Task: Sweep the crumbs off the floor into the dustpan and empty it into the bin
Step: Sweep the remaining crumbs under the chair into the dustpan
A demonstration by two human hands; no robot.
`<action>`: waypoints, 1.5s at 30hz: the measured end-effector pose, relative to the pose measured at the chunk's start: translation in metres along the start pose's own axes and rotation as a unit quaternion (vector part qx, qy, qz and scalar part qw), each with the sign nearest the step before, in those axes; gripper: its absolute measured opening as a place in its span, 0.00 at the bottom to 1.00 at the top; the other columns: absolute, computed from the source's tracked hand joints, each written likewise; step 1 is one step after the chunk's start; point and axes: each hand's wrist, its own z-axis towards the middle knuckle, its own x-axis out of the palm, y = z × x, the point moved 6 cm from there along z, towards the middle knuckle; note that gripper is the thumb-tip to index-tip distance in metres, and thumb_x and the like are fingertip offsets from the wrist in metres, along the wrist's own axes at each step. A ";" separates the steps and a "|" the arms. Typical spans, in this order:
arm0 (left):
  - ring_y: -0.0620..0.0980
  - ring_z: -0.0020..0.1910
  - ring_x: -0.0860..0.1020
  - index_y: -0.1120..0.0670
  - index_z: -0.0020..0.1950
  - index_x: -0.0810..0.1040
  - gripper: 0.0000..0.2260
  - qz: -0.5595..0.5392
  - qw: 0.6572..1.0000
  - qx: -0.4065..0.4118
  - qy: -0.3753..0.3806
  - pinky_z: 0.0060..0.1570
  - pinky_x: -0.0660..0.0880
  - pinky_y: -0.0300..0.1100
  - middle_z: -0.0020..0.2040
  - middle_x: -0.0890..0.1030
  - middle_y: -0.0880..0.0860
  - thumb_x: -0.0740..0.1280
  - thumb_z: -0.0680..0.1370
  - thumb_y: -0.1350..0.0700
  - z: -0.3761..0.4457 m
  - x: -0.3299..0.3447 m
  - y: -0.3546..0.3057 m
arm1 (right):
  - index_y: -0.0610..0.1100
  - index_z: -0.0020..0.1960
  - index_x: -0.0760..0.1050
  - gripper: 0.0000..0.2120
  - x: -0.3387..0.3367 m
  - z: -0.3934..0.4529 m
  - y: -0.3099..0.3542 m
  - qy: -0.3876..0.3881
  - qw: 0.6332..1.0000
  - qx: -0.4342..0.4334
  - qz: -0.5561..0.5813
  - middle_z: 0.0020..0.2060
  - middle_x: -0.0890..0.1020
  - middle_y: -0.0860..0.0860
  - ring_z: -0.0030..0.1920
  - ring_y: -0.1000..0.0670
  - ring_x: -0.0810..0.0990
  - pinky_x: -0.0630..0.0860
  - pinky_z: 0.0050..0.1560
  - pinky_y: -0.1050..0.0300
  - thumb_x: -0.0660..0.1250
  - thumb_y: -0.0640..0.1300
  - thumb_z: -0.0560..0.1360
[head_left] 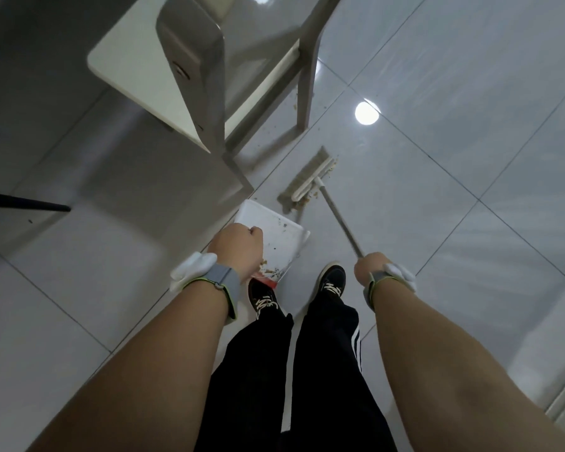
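1. Head view. White plastic dustpan point(274, 233) is held low over the glossy tiled floor point(437, 223), just ahead of the shoes point(331, 280); whether its front lip touches the tile cannot be told. Some tan crumbs already lie at its rear, near a red part of the pan.
2. Left hand point(237, 247) is curled closed above the back of the dustpan, presumably round its handle; the handle itself is hidden under the fist.
3. Right hand point(369, 267) is wrapped tight round the upper end of the broom point(310, 181) shaft; the broom head rests on the floor just beyond the pan's mouth.
4. Crumbs point(310, 194) sit along the near side of the bristles; more are scattered by the chair point(209, 93) leg further off.
5. Handling judgement: crumbs look dry, light, loose; likely to scatter or skid on the slick tile, so short gentle strokes suit.
6. Pan looks light and stiff; best kept level by the rear handle so the load stays back.
7. Broom looks light, bristles soft; the high grip gives reach but less control.
8. Bin not in view.
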 end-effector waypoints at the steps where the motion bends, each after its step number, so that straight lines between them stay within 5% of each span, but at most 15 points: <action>1: 0.55 0.27 0.64 0.57 0.26 0.61 0.23 -0.002 1.000 -0.008 0.003 0.29 0.60 0.41 0.25 0.65 0.56 0.54 0.81 0.53 -0.001 -0.002 0.001 | 0.38 0.62 0.77 0.15 -0.004 -0.004 -0.014 -0.012 0.998 -0.001 -0.059 0.56 0.80 0.40 0.56 0.39 0.79 0.72 0.39 0.57 0.59 0.43 0.79; 4: 0.65 0.39 0.77 0.59 0.30 0.67 0.22 -0.006 1.000 -0.017 -0.005 0.38 0.74 0.49 0.36 0.77 0.66 0.53 0.82 0.52 -0.004 -0.009 0.002 | 0.45 0.54 0.80 0.17 -0.014 -0.014 -0.032 -0.032 0.985 -0.050 -0.160 0.45 0.82 0.44 0.44 0.42 0.80 0.76 0.44 0.55 0.55 0.51 0.80; 7: 0.65 0.48 0.79 0.63 0.38 0.77 0.24 0.002 1.000 -0.031 -0.007 0.47 0.76 0.50 0.46 0.81 0.67 0.51 0.83 0.51 -0.007 -0.005 0.005 | 0.46 0.52 0.79 0.16 -0.007 -0.032 -0.016 -0.038 0.979 -0.099 -0.173 0.44 0.83 0.45 0.43 0.42 0.80 0.74 0.43 0.56 0.55 0.52 0.81; 10: 0.63 0.46 0.79 0.66 0.43 0.79 0.25 0.016 0.999 -0.038 -0.009 0.44 0.73 0.47 0.44 0.81 0.65 0.50 0.83 0.50 -0.007 -0.001 0.016 | 0.46 0.52 0.78 0.15 0.012 -0.040 0.017 -0.004 0.974 -0.134 -0.184 0.46 0.83 0.46 0.46 0.43 0.80 0.72 0.42 0.56 0.56 0.52 0.81; 16: 0.59 0.30 0.70 0.56 0.25 0.64 0.25 0.021 0.999 -0.027 -0.036 0.29 0.61 0.42 0.26 0.68 0.57 0.52 0.81 0.50 -0.007 -0.008 0.039 | 0.46 0.51 0.77 0.09 0.041 -0.036 0.039 0.045 0.971 -0.088 -0.218 0.47 0.81 0.49 0.42 0.48 0.77 0.73 0.44 0.59 0.62 0.50 0.80; 20: 0.62 0.35 0.74 0.58 0.29 0.71 0.25 0.041 0.998 -0.022 -0.040 0.35 0.67 0.42 0.37 0.80 0.62 0.51 0.82 0.48 -0.009 -0.006 0.046 | 0.41 0.59 0.78 0.12 0.030 -0.028 0.001 0.009 0.978 -0.057 -0.201 0.56 0.81 0.44 0.52 0.44 0.80 0.73 0.38 0.62 0.61 0.42 0.79; 26: 0.63 0.51 0.79 0.65 0.48 0.80 0.23 0.079 0.996 -0.031 -0.007 0.49 0.74 0.48 0.49 0.82 0.64 0.50 0.83 0.52 -0.019 -0.011 0.032 | 0.50 0.49 0.78 0.10 -0.017 -0.035 -0.020 -0.096 0.946 -0.106 -0.290 0.42 0.81 0.48 0.38 0.44 0.79 0.74 0.38 0.56 0.59 0.49 0.76; 35: 0.63 0.48 0.79 0.62 0.43 0.80 0.23 0.130 0.991 -0.010 -0.024 0.45 0.72 0.45 0.48 0.82 0.64 0.51 0.83 0.52 -0.017 -0.018 0.012 | 0.51 0.40 0.77 0.06 -0.013 -0.033 0.012 -0.038 0.935 -0.097 -0.339 0.30 0.71 0.52 0.27 0.49 0.70 0.60 0.25 0.62 0.65 0.43 0.65; 45: 0.60 0.41 0.76 0.63 0.44 0.77 0.19 0.077 0.995 -0.032 0.047 0.46 0.75 0.47 0.46 0.81 0.64 0.54 0.83 0.54 -0.020 0.013 -0.015 | 0.47 0.44 0.80 0.05 -0.103 0.019 -0.029 -0.067 0.942 -0.063 -0.322 0.33 0.75 0.50 0.34 0.47 0.76 0.71 0.35 0.58 0.66 0.46 0.72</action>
